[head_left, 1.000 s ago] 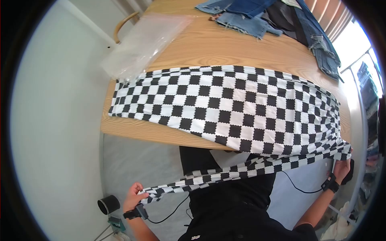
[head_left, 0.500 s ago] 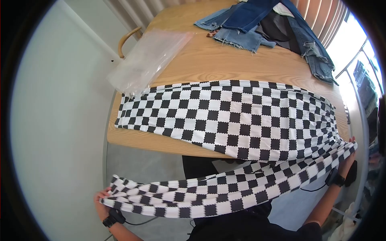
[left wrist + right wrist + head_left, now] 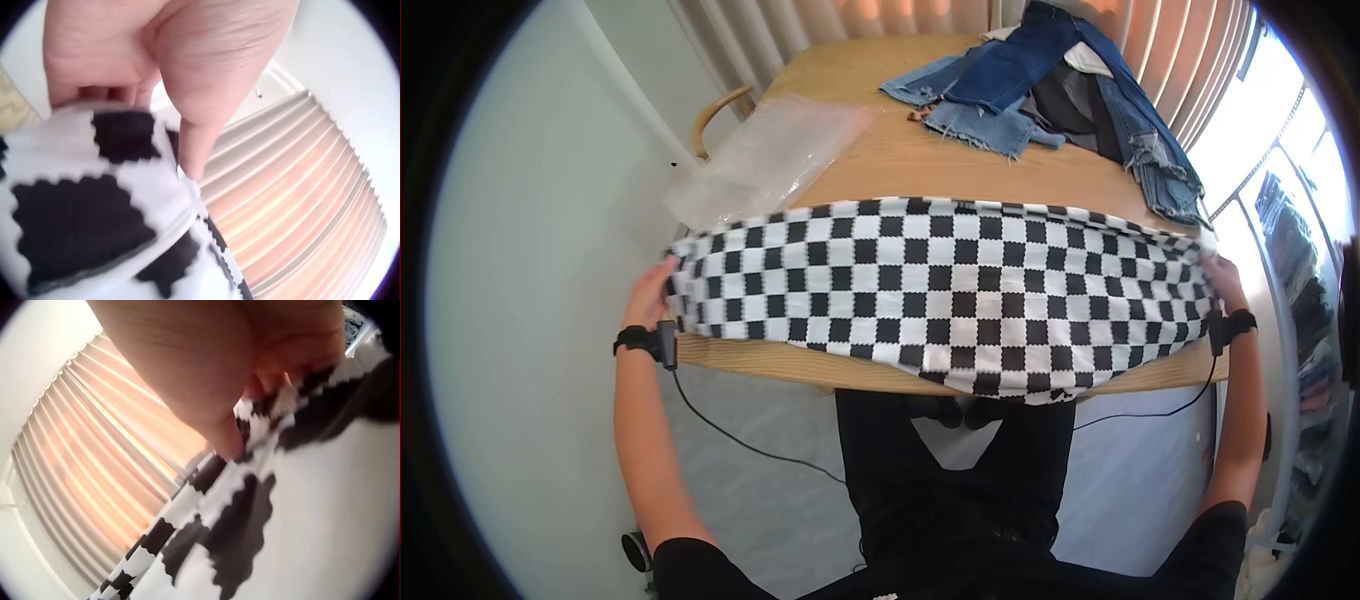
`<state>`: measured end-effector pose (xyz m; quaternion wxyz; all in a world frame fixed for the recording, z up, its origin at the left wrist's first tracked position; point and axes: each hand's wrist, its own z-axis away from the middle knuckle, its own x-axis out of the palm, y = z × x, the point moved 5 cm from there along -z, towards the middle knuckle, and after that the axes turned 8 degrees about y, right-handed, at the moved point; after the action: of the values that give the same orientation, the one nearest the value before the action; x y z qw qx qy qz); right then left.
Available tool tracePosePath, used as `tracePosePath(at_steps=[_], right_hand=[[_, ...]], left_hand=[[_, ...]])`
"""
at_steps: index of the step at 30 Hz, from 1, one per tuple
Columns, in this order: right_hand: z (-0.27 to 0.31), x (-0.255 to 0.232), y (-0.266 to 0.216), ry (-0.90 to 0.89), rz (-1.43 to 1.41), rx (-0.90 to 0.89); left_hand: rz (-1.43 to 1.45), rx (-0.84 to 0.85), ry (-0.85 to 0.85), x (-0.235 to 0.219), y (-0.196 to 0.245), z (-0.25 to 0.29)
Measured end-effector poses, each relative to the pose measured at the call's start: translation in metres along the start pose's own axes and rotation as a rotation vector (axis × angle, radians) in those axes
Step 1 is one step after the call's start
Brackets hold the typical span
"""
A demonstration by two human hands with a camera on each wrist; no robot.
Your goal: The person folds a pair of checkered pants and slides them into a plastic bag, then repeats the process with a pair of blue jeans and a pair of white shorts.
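Observation:
A black-and-white checkered garment (image 3: 960,290) spans the near part of the table, stretched sideways between both hands. At its left end my left hand (image 3: 648,297) pinches the edge; the left wrist view shows the thumb on the checkered cloth (image 3: 81,231) and the other fingers partly hidden behind it. My right hand (image 3: 1225,283) grips the gathered right end, and in the right wrist view its thumb presses on the fabric (image 3: 244,531) with the fingertips mostly hidden. The garment's lower middle sags over the table's front edge.
A clear plastic bag (image 3: 770,155) lies at the table's back left, near a curved wooden chair part (image 3: 700,125). Denim clothes (image 3: 1020,75) are heaped at the back right. Clothes on a rack (image 3: 1290,240) stand beyond the right side; cables hang from both wrists.
Both hands have moved up and forward with the held layer, from over my lap to the table. The layer now lies spread over the part that was on the table.

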<state>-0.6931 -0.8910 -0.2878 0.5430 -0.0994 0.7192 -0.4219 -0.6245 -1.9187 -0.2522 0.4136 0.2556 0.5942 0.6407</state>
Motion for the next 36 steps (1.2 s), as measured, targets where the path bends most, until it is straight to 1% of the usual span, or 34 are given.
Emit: tracePosePath(at_steps=[1,2,3,4,5,7,8,9,10,11,12,13,14,16,17,18,19,20,21,22,23,24,25,27,29,31,32,33,35,36], right_hand=[[0.0,0.01,0.002,-0.078,0.075,0.064],[0.005,0.01,0.0,-0.126,0.06,0.029],[0.012,0.015,-0.003,-0.176,0.049,-0.001],[0.015,0.014,0.001,-0.132,0.009,0.05],[0.018,0.011,0.004,-0.134,0.01,0.048],[0.047,0.006,-0.026,-0.191,-0.041,0.145],[0.045,0.006,-0.022,-0.213,-0.025,0.183],[0.042,0.009,-0.014,-0.224,-0.022,0.178],[0.039,0.015,-0.004,-0.251,-0.082,0.145],[0.037,0.021,0.005,-0.276,-0.142,0.113],[0.036,0.025,0.006,-0.296,-0.119,0.082],[0.039,0.023,0.003,-0.239,-0.027,0.041],[0.034,0.021,0.013,-0.22,-0.049,0.011],[0.021,0.012,0.03,-0.154,-0.077,-0.014],[0.02,0.004,0.032,-0.102,-0.078,-0.005],[0.009,-0.006,0.046,-0.028,-0.042,0.015],[0.007,-0.015,0.046,0.01,-0.043,-0.004],[0.009,-0.022,0.041,0.028,-0.008,0.017],[0.008,-0.024,0.032,0.039,0.015,0.028],[0.007,-0.023,0.02,0.032,0.021,0.032],[-0.001,-0.016,0.009,0.003,0.148,-0.049],[-0.001,-0.013,0.002,-0.012,0.282,-0.113],[-0.003,-0.008,0.001,-0.015,0.28,-0.119],[-0.004,0.002,-0.004,-0.038,0.092,-0.164],[0.002,0.009,-0.017,-0.061,0.131,-0.151],[0.002,0.017,-0.009,-0.026,0.09,-0.138],[0.001,0.017,-0.006,-0.034,0.129,-0.16],[0.004,0.015,-0.008,-0.028,0.136,-0.157],[0.014,0.016,-0.018,-0.015,0.064,-0.155],[0.012,0.011,-0.016,-0.009,0.133,-0.156]], left_hand=[[-0.028,-0.153,-0.095,0.016,-0.014,0.004],[-0.018,-0.148,-0.091,0.019,-0.014,0.013],[-0.204,-0.161,-0.009,0.02,-0.02,0.014],[-0.395,-0.173,0.073,0.02,-0.023,0.017],[-0.394,-0.176,0.075,0.023,-0.023,0.022],[-0.606,-0.021,0.062,0.027,-0.016,0.036],[-0.608,-0.032,0.067,0.024,-0.024,0.035],[-0.6,0.08,0.076,0.024,-0.031,0.03],[-0.59,0.193,0.088,0.024,-0.031,0.03],[-0.678,0.277,0.13,0.022,-0.034,0.031],[-0.728,0.321,0.121,0.022,-0.036,0.032],[-0.78,0.364,0.109,0.02,-0.037,0.035],[-0.783,0.361,0.117,0.013,-0.039,0.037],[-0.735,0.175,-0.082,0.017,-0.034,0.054],[-0.736,0.176,-0.094,0.017,-0.025,0.053],[-0.77,0.029,-0.124,0.015,-0.019,0.043],[-0.805,-0.125,-0.164,0.017,-0.016,0.026],[-0.912,-0.187,-0.251,0.026,-0.014,0.002],[-0.918,-0.199,-0.273,0.028,-0.02,-0.021],[-0.904,0.035,-0.239,0.028,-0.022,-0.037],[-0.882,0.268,-0.168,0.018,-0.023,-0.031],[-1.028,0.542,-0.117,0.02,-0.017,-0.037],[-1.028,0.539,-0.109,0.031,-0.006,-0.033],[-0.736,0.259,-0.172,0.057,0.001,-0.027],[-0.725,0.232,-0.158,0.06,-0.011,-0.043],[-0.737,0.143,-0.119,0.056,-0.028,-0.056],[-0.727,0.143,-0.117,0.056,-0.032,-0.065],[-0.722,0.143,-0.125,0.054,-0.033,-0.069],[-0.773,0.162,-0.229,0.057,-0.028,-0.071],[-0.755,0.18,-0.192,0.06,-0.015,-0.059]])
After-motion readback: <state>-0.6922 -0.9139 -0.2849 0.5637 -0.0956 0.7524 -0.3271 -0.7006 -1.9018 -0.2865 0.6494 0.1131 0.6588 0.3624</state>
